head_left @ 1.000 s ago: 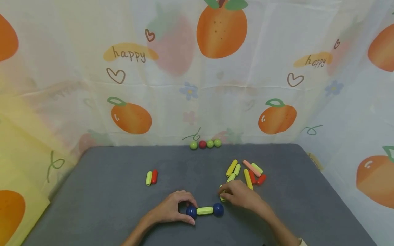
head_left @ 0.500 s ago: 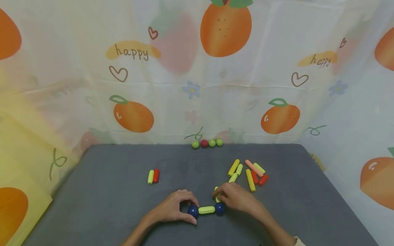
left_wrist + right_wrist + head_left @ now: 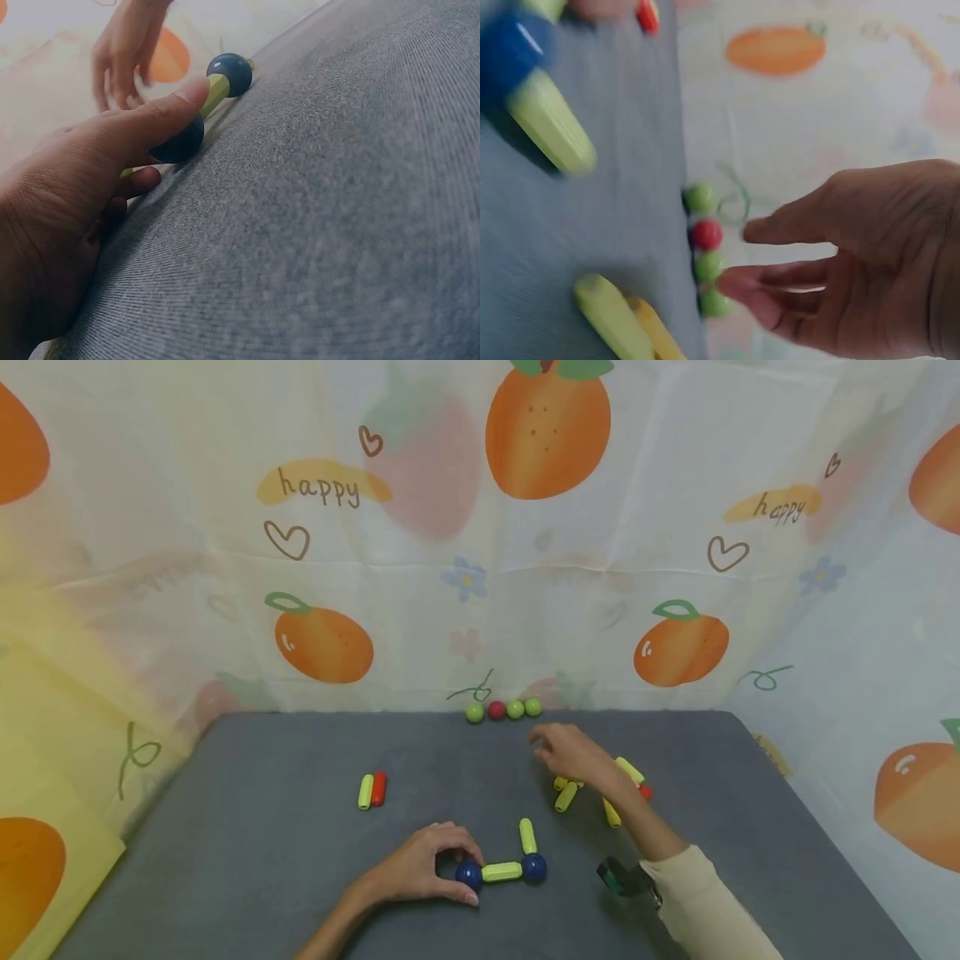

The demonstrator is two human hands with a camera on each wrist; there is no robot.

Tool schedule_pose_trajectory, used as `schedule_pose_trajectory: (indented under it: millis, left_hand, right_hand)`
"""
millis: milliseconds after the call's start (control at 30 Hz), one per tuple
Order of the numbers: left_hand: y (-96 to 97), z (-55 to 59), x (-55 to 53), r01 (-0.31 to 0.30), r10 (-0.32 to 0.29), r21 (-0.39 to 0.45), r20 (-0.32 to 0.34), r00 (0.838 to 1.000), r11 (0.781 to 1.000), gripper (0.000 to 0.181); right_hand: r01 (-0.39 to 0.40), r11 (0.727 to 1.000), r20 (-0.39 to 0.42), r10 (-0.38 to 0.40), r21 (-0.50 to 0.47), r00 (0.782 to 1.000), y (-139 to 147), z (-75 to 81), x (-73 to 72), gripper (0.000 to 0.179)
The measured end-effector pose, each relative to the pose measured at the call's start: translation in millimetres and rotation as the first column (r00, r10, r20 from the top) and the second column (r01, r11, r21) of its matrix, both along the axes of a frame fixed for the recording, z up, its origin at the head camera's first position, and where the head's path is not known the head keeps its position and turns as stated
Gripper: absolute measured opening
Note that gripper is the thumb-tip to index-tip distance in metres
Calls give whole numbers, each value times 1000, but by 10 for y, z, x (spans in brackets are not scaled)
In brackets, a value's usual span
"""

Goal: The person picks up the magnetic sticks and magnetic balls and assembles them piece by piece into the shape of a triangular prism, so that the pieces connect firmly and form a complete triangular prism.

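Observation:
My left hand [image 3: 431, 864] holds a dark blue ball [image 3: 468, 876] between thumb and fingers. From that ball a yellow-green stick [image 3: 502, 872] runs right to a second blue ball [image 3: 533, 868]. Another yellow-green stick [image 3: 528, 836] meets this second ball and points toward the back of the table. My right hand [image 3: 573, 753] is above the table, with nothing between its fingers and thumb. In the right wrist view its fingertips overlap a row of small balls, a red ball [image 3: 706, 235] and green balls [image 3: 700, 197] among them.
A yellow-green stick [image 3: 365, 792] and a red stick [image 3: 378, 789] lie side by side at left. Under the right forearm several loose sticks [image 3: 567, 797] are partly hidden. The small balls line the grey table's back edge, before a fruit-patterned cloth [image 3: 600, 527].
My right hand brought a yellow-green stick to the right blue ball, let go of it, and moved away toward the back. The left hand kept its hold.

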State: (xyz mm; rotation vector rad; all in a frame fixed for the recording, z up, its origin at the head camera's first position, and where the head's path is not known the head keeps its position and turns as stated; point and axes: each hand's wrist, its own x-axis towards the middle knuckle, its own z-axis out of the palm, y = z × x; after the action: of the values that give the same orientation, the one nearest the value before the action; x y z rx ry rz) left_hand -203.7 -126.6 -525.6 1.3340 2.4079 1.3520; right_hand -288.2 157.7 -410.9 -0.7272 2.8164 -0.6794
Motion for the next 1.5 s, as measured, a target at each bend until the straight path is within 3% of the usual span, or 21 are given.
schedule_pose_trajectory:
  millis: [133,233,367,500,567,633,700,800,900,1067,1300,1500]
  left_hand:
    - [-3,-5,-6,7,-7,-17,2,1000,1000,35]
    - [8,-13,-2,6,-5,-26,22,1000,1000,35]
    - [33,-25,6,11,-10,-25,35,999,1000,34]
    - [40,-19,12,16,-16,-15,27,999,1000,34]
    - [33,-14,13,12,-11,-11,23,1000,1000,34]
    - [25,-9,11,6,-6,-12,19,1000,1000,34]
    - [19,-8,9,5,-4,-17,20,1000,1000,34]
    - [15,-12,8,5,-5,-27,25,1000,1000,34]
    - [12,-11,10,3,-3,-32,28,1000,999,34]
    - [3,-2,17,-8,10,-33,54,998,999,34]
    - [-15,-4,16,-6,8,-47,58,998,999,33]
    - [-27,1,2,-6,8,-53,41,999,999,34]
  right_hand:
    - [-41,999,-175,37,-21,984,16,-69,-454,31]
    - [-57,998,-243,60,19,968,28,-180,-677,42]
    - [-22,993,-279,55,118,959,45,-325,-806,52]
    - [-29,998,-350,47,56,936,49,-416,-798,42]
    - [-29,999,-363,37,28,931,33,-413,-739,39]
    - [15,999,-289,-1,49,957,2,-383,-639,24]
    - [66,994,-182,-49,88,982,-42,-339,-495,20]
    - [90,986,-39,-85,142,996,-130,-264,-226,15]
    - [43,991,15,-46,124,999,-209,-232,48,22]
    - [-12,996,73,5,92,997,-277,-271,367,15]
    - [56,996,139,-65,68,988,-304,-301,592,39]
    - [109,993,162,-116,53,980,-332,-349,629,49]
